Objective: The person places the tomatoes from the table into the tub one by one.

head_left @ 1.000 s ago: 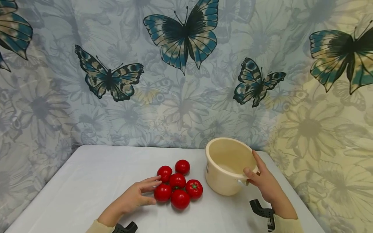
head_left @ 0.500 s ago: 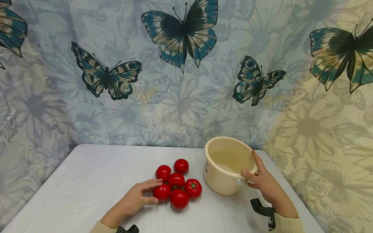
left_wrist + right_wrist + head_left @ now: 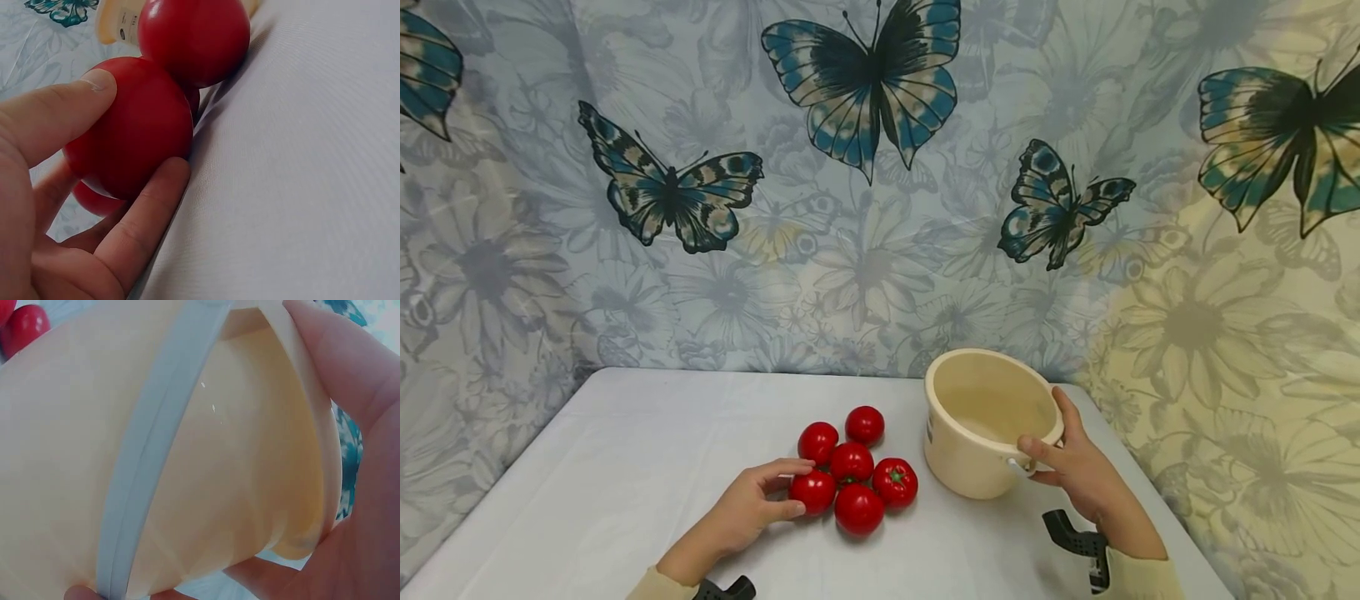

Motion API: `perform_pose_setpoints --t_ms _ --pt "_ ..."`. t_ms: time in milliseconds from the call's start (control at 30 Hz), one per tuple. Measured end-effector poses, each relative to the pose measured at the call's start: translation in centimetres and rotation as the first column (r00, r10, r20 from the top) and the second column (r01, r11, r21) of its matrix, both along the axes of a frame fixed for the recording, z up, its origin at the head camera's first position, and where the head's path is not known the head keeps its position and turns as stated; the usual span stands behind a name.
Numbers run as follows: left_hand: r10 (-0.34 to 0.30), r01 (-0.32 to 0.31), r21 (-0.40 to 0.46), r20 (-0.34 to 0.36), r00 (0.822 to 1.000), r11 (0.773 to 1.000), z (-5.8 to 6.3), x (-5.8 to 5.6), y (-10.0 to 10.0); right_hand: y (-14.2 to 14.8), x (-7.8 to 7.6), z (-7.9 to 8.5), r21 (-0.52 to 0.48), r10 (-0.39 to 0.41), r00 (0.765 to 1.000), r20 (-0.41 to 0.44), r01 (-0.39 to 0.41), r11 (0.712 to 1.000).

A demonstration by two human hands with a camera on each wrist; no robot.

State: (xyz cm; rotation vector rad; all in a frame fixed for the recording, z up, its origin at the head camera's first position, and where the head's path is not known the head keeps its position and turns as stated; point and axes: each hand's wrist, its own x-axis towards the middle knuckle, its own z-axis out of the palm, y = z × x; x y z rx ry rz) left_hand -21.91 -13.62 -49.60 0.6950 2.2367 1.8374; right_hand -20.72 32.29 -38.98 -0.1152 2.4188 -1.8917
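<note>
Several red tomatoes sit in a close cluster on the white table. My left hand (image 3: pixel 747 506) holds the front-left tomato (image 3: pixel 814 493) between thumb and fingers. In the left wrist view the thumb presses that tomato (image 3: pixel 134 131) from above, while fingertips curl beneath it; another tomato (image 3: pixel 195 39) touches it. To the right of the cluster, a cream plastic bucket (image 3: pixel 962 467) leans slightly, its visible interior bare. My right hand (image 3: pixel 1086 479) grips the bucket's right rim, thumb on the near side. The right wrist view shows its pale handle (image 3: pixel 147 447) hanging across the wall.
A white cloth covers the table (image 3: pixel 625 467). Behind it hangs a backdrop (image 3: pixel 872 275) printed with butterflies and flowers, close to the table's far edge. Black straps (image 3: pixel 1078 542) sit at both wrists.
My left thumb and fingers have closed in from beside the front-left tomato to hold it. My right hand keeps its grip on the bucket; the head view has shifted slightly.
</note>
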Motion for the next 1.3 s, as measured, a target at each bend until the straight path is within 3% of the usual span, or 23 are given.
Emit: perform_pose_setpoints --t_ms 167,300,567,800,933,1033,1100,1300 --pt "0.001 -0.007 0.076 0.082 0.997 0.997 0.0 0.0 -0.1 0.0 0.0 0.1 0.007 0.003 1.0 -0.005 -0.003 1.0" --pt "-0.032 0.001 0.172 0.179 0.983 0.985 -0.1 -0.1 -0.4 0.0 -0.1 0.1 0.01 -0.005 1.0 -0.004 0.006 1.0" --pt "-0.106 0.009 0.339 0.27 0.957 0.941 -0.2 -0.5 -1.2 -0.1 0.0 0.2 0.018 -0.004 1.0 -0.016 0.004 1.0" --pt "-0.087 -0.087 0.449 0.352 0.932 0.889 0.1 -0.4 -1.8 0.0 0.1 0.1 0.023 -0.011 1.0 -0.008 0.011 1.0" --pt "-0.034 -0.196 0.534 0.391 0.92 0.822 1.4 -0.2 -2.0 -0.1 0.1 -0.1 0.024 -0.007 1.0 -0.004 0.007 1.0" --pt "0.028 -0.276 0.578 0.401 0.916 0.768 3.1 -0.2 -2.0 -0.1 0.1 -0.2 0.025 -0.008 1.0 -0.006 0.008 1.0" --pt "0.053 -0.303 0.594 0.4 0.915 0.745 4.5 -0.6 -1.7 0.0 0.1 -0.2 0.026 -0.011 1.0 -0.01 0.012 1.0" --pt "0.067 -0.297 0.6 0.375 0.924 0.743 8.1 -2.4 0.2 0.0 0.0 -0.1 0.02 -0.017 1.0 -0.02 0.017 1.0"
